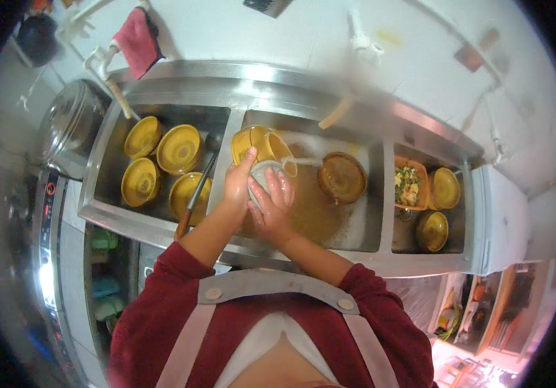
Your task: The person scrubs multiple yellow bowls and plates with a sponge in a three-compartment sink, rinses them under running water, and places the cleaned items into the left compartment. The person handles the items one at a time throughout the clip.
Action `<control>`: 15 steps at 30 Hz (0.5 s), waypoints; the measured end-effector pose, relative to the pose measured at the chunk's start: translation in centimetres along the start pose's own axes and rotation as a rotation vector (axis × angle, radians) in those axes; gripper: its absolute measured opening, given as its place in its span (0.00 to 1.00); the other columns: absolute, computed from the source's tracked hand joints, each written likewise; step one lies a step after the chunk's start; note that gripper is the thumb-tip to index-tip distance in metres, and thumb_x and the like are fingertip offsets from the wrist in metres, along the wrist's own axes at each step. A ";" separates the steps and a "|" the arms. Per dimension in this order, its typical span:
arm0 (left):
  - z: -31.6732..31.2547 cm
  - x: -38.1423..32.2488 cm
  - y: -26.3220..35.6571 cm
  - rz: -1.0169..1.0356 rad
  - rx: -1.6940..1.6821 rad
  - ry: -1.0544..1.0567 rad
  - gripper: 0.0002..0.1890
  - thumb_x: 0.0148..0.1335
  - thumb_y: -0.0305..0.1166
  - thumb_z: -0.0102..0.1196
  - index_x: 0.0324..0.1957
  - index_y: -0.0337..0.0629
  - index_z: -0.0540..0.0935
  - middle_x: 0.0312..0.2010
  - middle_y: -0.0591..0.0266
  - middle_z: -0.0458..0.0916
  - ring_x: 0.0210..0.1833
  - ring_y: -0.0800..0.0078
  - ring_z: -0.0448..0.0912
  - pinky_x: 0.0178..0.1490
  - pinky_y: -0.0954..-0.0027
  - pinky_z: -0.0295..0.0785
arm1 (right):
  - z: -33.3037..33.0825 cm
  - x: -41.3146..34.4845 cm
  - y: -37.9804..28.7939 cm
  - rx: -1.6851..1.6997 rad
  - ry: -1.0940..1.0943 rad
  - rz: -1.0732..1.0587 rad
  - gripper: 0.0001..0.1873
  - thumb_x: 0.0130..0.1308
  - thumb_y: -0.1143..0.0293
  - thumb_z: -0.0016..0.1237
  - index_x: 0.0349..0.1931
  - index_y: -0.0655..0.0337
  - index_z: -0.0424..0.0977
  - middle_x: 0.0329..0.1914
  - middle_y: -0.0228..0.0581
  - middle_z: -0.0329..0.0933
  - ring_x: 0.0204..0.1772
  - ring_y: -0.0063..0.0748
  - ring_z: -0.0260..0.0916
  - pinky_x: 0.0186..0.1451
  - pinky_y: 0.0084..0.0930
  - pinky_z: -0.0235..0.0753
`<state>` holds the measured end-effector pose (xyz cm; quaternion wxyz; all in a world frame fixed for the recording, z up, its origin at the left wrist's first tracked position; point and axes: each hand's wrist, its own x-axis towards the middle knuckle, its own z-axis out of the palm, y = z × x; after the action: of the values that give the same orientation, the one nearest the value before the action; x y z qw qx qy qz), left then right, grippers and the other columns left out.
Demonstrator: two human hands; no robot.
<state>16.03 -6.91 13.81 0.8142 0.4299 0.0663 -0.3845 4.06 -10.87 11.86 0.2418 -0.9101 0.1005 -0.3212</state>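
Note:
Over the middle basin (385,199) of a steel sink, my left hand (239,186) holds a small pale grey dish (258,182), its exact shape partly hidden by fingers. My right hand (275,206), wet, is spread over the same dish and presses against it. Right behind them, two yellow bowls (248,140) lean together, with my left thumb in front of one. Murky brown water with white suds (362,145) fills part of this basin. A brown-looking bowl (342,177) sits in that water, right of my hands.
Several yellow bowls (179,149) and a long-handled utensil (197,196) occupy the left basin. The right basin holds an orange container (421,177) with food scraps and two yellow bowls (433,232). A tan spout (336,114) juts over the middle basin. A steel pot (72,128) stands left.

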 end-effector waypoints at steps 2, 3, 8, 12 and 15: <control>-0.1 -1.2 0.2 -0.009 -0.082 0.002 0.21 0.60 0.37 0.59 0.50 0.31 0.74 0.41 0.53 0.80 0.39 0.64 0.80 0.43 0.64 0.77 | 0.1 -1.7 2.2 0.020 0.055 -0.170 0.22 0.63 0.64 0.42 0.59 0.51 0.68 0.67 0.52 0.55 0.66 0.58 0.52 0.69 0.49 0.47; 0.0 -1.6 0.4 0.026 -0.122 -0.004 0.21 0.60 0.37 0.59 0.50 0.31 0.74 0.41 0.52 0.80 0.40 0.63 0.80 0.43 0.63 0.77 | -0.5 -1.7 2.6 0.032 0.089 -0.259 0.22 0.64 0.65 0.41 0.60 0.52 0.67 0.67 0.51 0.56 0.66 0.57 0.53 0.69 0.48 0.48; -1.9 -2.5 1.5 0.065 -0.128 -0.193 0.21 0.57 0.34 0.61 0.49 0.31 0.74 0.41 0.52 0.80 0.41 0.62 0.80 0.45 0.61 0.78 | -3.2 1.2 5.4 0.326 -0.013 0.286 0.21 0.69 0.66 0.36 0.60 0.61 0.66 0.64 0.52 0.62 0.66 0.49 0.57 0.69 0.37 0.53; -0.8 -5.1 2.6 0.040 0.003 -0.176 0.19 0.56 0.32 0.61 0.48 0.35 0.76 0.39 0.55 0.80 0.39 0.65 0.80 0.43 0.62 0.78 | -3.4 5.0 3.4 0.389 -0.102 0.301 0.20 0.71 0.66 0.34 0.60 0.64 0.65 0.62 0.50 0.65 0.65 0.41 0.61 0.68 0.32 0.55; -2.0 -4.9 4.4 0.160 0.097 -0.140 0.20 0.54 0.35 0.64 0.47 0.34 0.77 0.35 0.59 0.81 0.36 0.68 0.80 0.41 0.65 0.76 | -1.4 3.1 1.9 0.497 -0.113 0.290 0.20 0.70 0.65 0.36 0.58 0.65 0.66 0.55 0.42 0.71 0.56 0.30 0.66 0.60 0.26 0.63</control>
<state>16.06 -1.20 17.54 0.8233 0.4449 -0.0439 -0.3498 5.52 -14.10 13.46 0.5061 -0.8155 0.1342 -0.2467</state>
